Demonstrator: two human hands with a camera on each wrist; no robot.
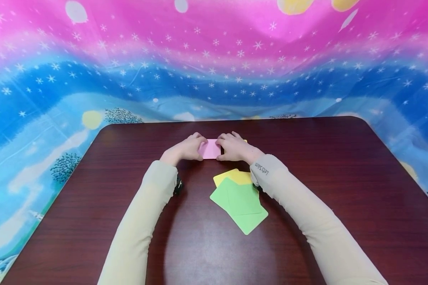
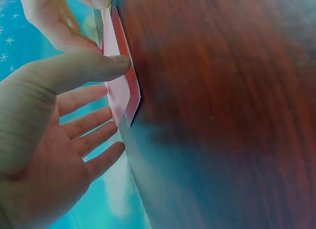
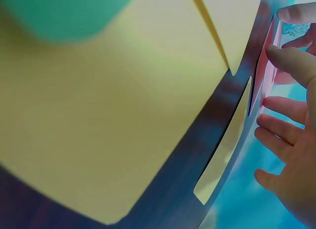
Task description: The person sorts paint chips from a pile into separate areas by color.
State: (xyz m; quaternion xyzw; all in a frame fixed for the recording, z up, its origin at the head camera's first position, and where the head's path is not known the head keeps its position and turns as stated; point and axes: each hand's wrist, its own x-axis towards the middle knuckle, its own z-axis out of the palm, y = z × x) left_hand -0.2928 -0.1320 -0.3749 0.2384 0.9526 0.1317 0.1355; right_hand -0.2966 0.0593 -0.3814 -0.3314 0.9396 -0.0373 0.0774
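Observation:
At the far middle of the table, a pink paper sheet (image 1: 210,149) is between both hands. My left hand (image 1: 190,147) grips its left side, with thumb at the near edge and fingers toward the far edge. The right hand (image 1: 235,147) grips the opposite side in the same way. In the left wrist view, the pink paper (image 2: 117,93) shows a lighter layer and a redder one, with the left thumb across them. The right wrist view shows the right thumb against the pink paper (image 3: 262,66), the other fingers spread behind it.
Green sheets (image 1: 242,198) lie overlapping on yellow paper (image 1: 222,177), nearer than the hands and beside the right sleeve (image 1: 271,170). Another yellow piece (image 3: 224,145) lies near the pink paper. Behind the dark wooden table (image 1: 128,134) hangs a patterned cloth (image 1: 214,59).

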